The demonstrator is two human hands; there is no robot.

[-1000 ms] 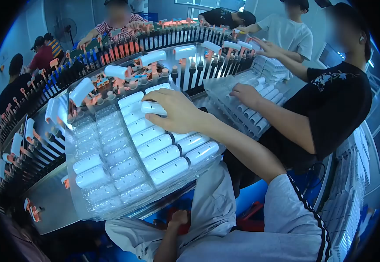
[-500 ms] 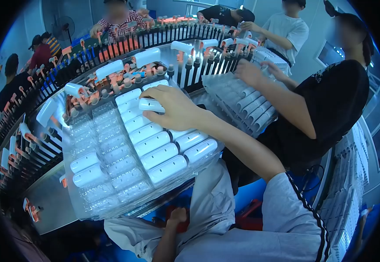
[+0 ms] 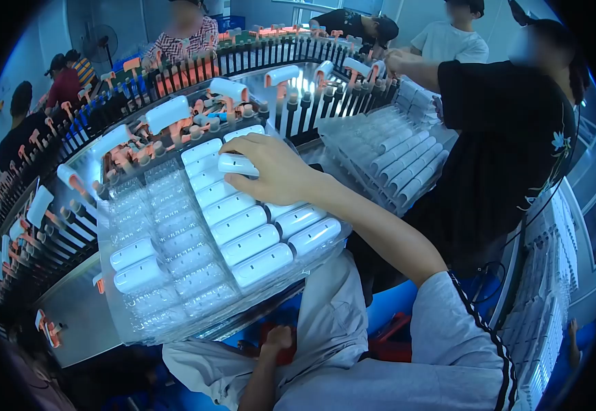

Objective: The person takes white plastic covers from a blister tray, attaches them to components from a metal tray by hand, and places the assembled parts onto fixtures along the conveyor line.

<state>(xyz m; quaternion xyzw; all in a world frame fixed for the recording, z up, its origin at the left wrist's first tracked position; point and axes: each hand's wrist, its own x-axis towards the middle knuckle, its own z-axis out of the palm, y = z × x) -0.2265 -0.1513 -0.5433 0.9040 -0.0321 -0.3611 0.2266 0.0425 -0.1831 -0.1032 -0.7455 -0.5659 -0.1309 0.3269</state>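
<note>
My right hand (image 3: 267,164) reaches over the plastic tray (image 3: 168,301). Its thumb and fingers grip a white plastic cover (image 3: 236,165), glossy and rounded with a small dark slot. Around the hand, several similar white covers (image 3: 260,264) fill the tray's right-hand columns. Two more covers (image 3: 137,274) sit in the leftmost column; the bare clear pockets beside them glint. Low in the view, my left hand (image 3: 279,337) rests curled between my legs, away from the tray. Its fingers are closed, with nothing visible in them.
Black posts with orange holders and white covers (image 3: 168,113) curve around behind the tray. On the right, a co-worker in black (image 3: 503,130) stands by another tray (image 3: 380,161). Stacked trays (image 3: 544,274) line the far right. Other people work across the line.
The posts with covers have shifted along the line. The co-worker on the right has moved an arm from the tray up to the posts. My two hands have stayed put.
</note>
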